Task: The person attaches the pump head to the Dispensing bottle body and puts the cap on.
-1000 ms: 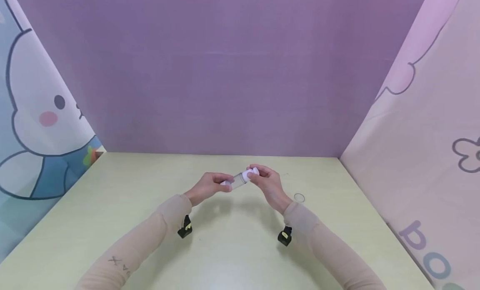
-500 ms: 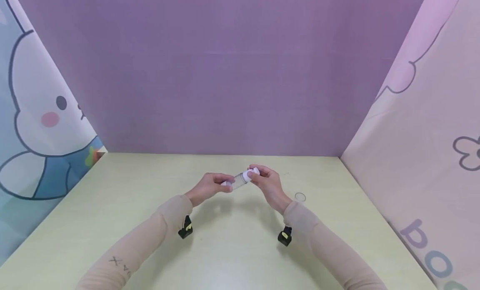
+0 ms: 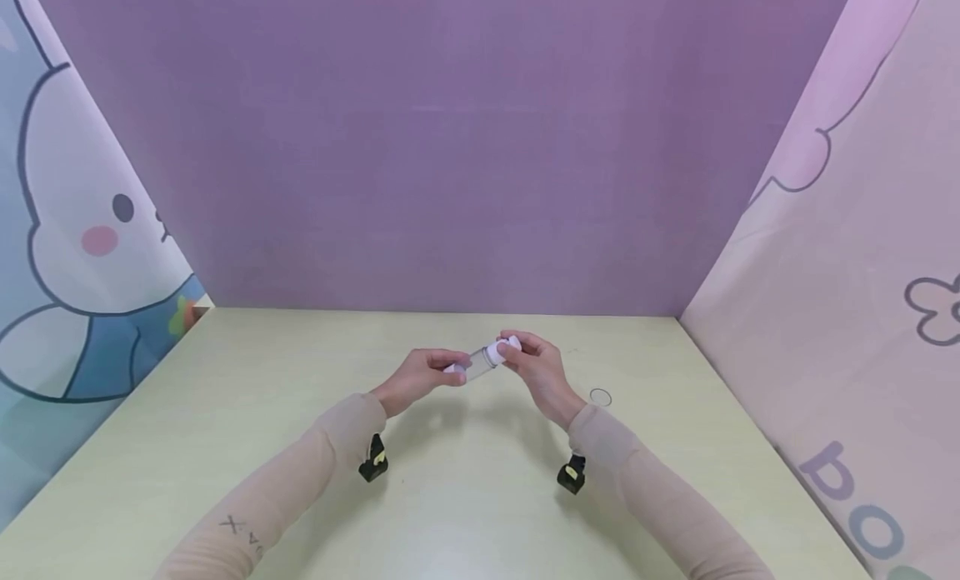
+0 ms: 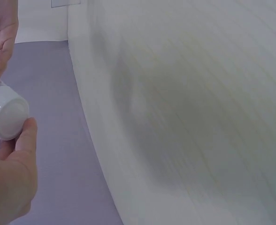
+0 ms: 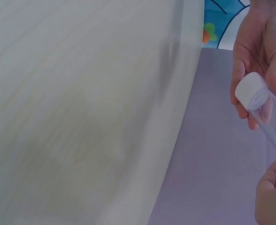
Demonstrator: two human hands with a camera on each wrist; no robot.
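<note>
A small clear bottle (image 3: 478,364) with white ends is held tilted in the air between both hands. My left hand (image 3: 417,375) pinches its lower white end, which shows as a round white base (image 4: 11,115) in the left wrist view. My right hand (image 3: 546,380) grips the upper white part, fingers and thumb around it. In the right wrist view the see-through wall (image 5: 272,124) of the bottle shows between the hands, and the right fingers partly leave the frame. What the upper white part looks like in full is hidden by the right hand.
A thin-edged round clear thing, perhaps a cap (image 3: 600,397), stands or lies on the pale table (image 3: 465,513) right of the right wrist. A purple panel (image 3: 450,147) closes off the back. Printed panels stand left (image 3: 97,272) and right (image 3: 840,313).
</note>
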